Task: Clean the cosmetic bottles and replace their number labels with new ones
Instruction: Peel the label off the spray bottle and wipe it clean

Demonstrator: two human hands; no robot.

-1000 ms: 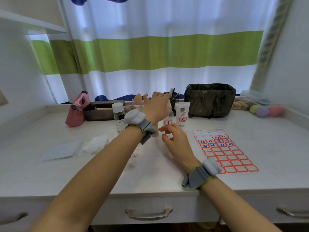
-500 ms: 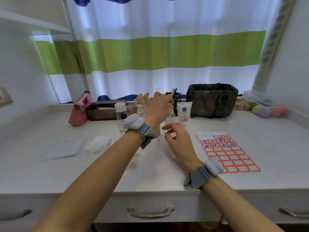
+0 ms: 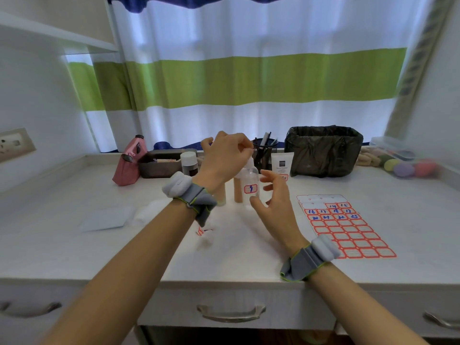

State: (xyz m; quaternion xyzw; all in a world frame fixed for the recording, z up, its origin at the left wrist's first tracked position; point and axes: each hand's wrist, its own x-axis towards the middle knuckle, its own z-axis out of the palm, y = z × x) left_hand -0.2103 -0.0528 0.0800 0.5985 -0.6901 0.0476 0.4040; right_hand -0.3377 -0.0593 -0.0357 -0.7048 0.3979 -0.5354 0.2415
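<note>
White desk [image 3: 74, 250] carries one label sheet [image 3: 348, 227] at right. Right hand [image 3: 276, 202], fingers spread, hovers beside one clear bottle [image 3: 249, 186]; left hand [image 3: 224, 160] pinches its top. Two tan tubes [image 3: 237, 192] stand behind, one white tube [image 3: 282, 165] farther back.

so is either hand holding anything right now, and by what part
The left hand pinches the clear bottle by its cap. The right hand is open beside it, holding nothing.
</note>
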